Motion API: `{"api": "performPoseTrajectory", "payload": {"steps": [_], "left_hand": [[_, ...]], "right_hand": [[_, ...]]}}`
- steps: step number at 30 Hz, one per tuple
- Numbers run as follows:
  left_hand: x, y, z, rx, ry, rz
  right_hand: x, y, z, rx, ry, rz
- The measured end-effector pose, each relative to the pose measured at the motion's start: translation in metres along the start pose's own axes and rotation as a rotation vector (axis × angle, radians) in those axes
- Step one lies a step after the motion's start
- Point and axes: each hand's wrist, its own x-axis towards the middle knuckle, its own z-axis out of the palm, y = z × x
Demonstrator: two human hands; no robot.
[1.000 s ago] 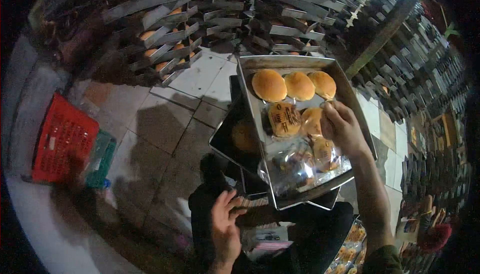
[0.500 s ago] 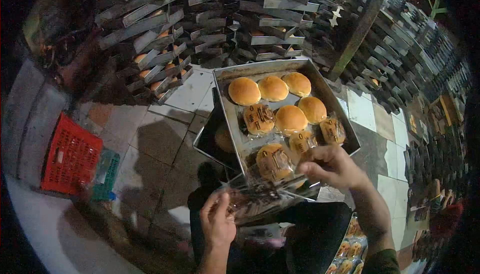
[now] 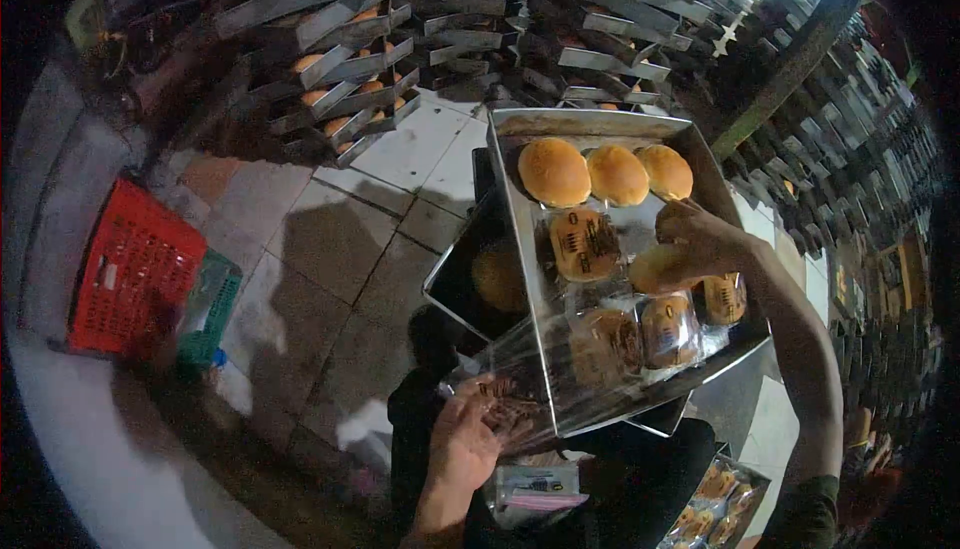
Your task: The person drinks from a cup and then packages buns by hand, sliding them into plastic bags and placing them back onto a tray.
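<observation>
My left hand pinches a bunch of clear printed plastic bags at the tray's near left edge. My right hand reaches into the metal tray, its fingers curled over an unwrapped golden bun and hiding part of the area behind it. A row of three unwrapped buns, with one bun at its left end, lies at the tray's far side. A bagged bun with dark print sits left of my right hand. Nearer me lie another bagged bun and several more in clear bags.
Below the tray is another dark tray with a bun. A red crate and a green crate stand left. Stacked metal trays with buns rise behind. A tray of wrapped buns lies lower right. A slanted post stands right.
My right hand has moved from the near side of the tray up and farther in, onto a bun. My left hand still holds the bags. The view has shifted, so the tray appears farther right.
</observation>
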Motion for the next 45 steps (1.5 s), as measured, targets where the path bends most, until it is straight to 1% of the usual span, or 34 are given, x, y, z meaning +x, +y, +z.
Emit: {"api": "performPoseTrajectory", "payload": {"steps": [1,2,4,5,6,8,10,12,14,16,17,18,19,20,21,22,23,24,25,26,27,28,30,31,32,36,37,38,39,41,42,43,44,45], "left_hand": [[0.000,-0.003,-0.002,0.003,-0.003,0.005],[0.002,-0.008,-0.005,0.118,-0.003,0.048],[-0.002,-0.013,0.001,0.243,-0.014,0.091],[-0.007,-0.017,0.011,0.270,-0.028,0.126],[-0.010,-0.019,0.020,0.302,-0.048,0.163],[-0.013,-0.022,0.029,0.346,-0.078,0.172],[-0.020,-0.029,0.032,0.393,-0.112,0.171],[-0.029,-0.041,0.036,0.659,-0.092,0.252],[-0.048,-0.049,0.046,0.793,-0.081,0.257],[-0.075,-0.050,0.061,1.052,-0.297,0.200],[-0.088,-0.048,0.072,1.067,-0.236,0.073],[-0.097,-0.053,0.071,1.072,-0.227,0.063],[-0.105,-0.056,0.068,1.212,-0.104,0.264],[-0.110,-0.058,0.067,1.339,0.014,0.478],[-0.115,-0.061,0.061,1.354,0.158,0.664],[-0.127,-0.074,0.061,1.169,0.253,0.759],[-0.133,-0.086,0.050,1.052,0.088,0.655],[-0.136,-0.096,0.041,0.931,-0.068,0.551],[-0.145,-0.096,0.065,0.694,0.041,0.269],[-0.120,-0.083,0.023,0.510,-0.105,0.058],[-0.121,-0.066,0.063,0.491,-0.289,0.225],[-0.121,-0.047,0.102,0.470,-0.467,0.395],[-0.135,-0.048,0.086,0.465,-0.346,0.333],[-0.142,-0.051,0.073,0.457,-0.270,0.291],[-0.141,-0.046,0.066,0.427,-0.221,0.283],[-0.101,0.009,0.034,0.304,-0.113,0.405],[-0.089,0.014,0.027,0.256,-0.108,0.411],[-0.079,0.021,0.022,0.210,-0.101,0.414],[-0.081,0.035,0.012,-0.182,-0.072,0.087],[-0.076,0.047,0.009,-0.277,0.036,0.097],[-0.075,0.049,0.009,-0.366,0.119,0.083],[-0.074,0.048,0.010,-0.370,0.006,0.102],[-0.061,0.046,-0.012,-0.310,-0.050,0.171],[-0.056,0.051,-0.007,-0.265,0.068,0.194]], "right_hand": [[-0.005,-0.003,-0.007,0.223,-0.125,0.196],[-0.014,0.009,0.004,0.223,-0.115,0.191],[-0.045,0.044,0.035,0.883,0.447,0.285],[-0.056,0.035,0.029,1.230,0.620,0.360],[-0.068,0.016,0.017,1.228,0.636,0.359],[-0.099,-0.038,-0.001,1.745,0.801,0.118],[-0.130,-0.079,0.023,2.058,0.745,0.041],[-0.153,-0.141,0.040,2.247,0.791,0.172],[-0.172,-0.166,0.089,1.808,0.685,0.399],[-0.196,-0.218,0.101,1.713,0.772,0.437],[-0.204,-0.234,0.107,1.758,0.725,0.464],[-0.210,-0.246,0.108,1.801,0.678,0.486],[-0.219,-0.254,0.105,2.027,0.646,0.623],[-0.217,-0.263,0.129,2.149,0.940,0.579],[-0.217,-0.277,0.117,2.104,1.197,0.567],[-0.211,-0.294,0.101,2.042,1.450,0.546],[-0.204,-0.309,0.105,1.961,1.489,0.524],[-0.196,-0.328,0.107,1.837,1.441,0.461],[-0.188,-0.341,0.129,1.301,1.262,0.313],[-0.189,-0.354,0.099,1.082,0.939,0.068],[-0.172,-0.371,0.094,1.294,0.761,-0.016],[-0.163,-0.380,0.097,1.225,0.704,-0.076],[-0.151,-0.361,0.106,1.110,0.820,-0.395],[-0.142,-0.372,0.122,1.705,0.901,-0.247],[-0.133,-0.370,0.120,1.710,0.861,-0.260],[-0.090,-0.357,0.084,1.397,0.701,-0.213],[-0.069,-0.364,0.034,0.724,0.544,-0.123],[-0.054,-0.372,0.028,0.541,0.440,-0.070],[-0.046,-0.373,0.025,0.460,0.467,-0.140],[-0.038,-0.366,0.035,0.384,0.495,-0.227],[-0.037,-0.357,0.056,0.227,0.641,-0.274],[-0.038,-0.352,0.066,0.064,0.788,-0.320],[-0.023,-0.348,0.035,0.264,0.603,-0.272],[-0.042,-0.361,0.027,0.274,0.452,-0.545]]}}
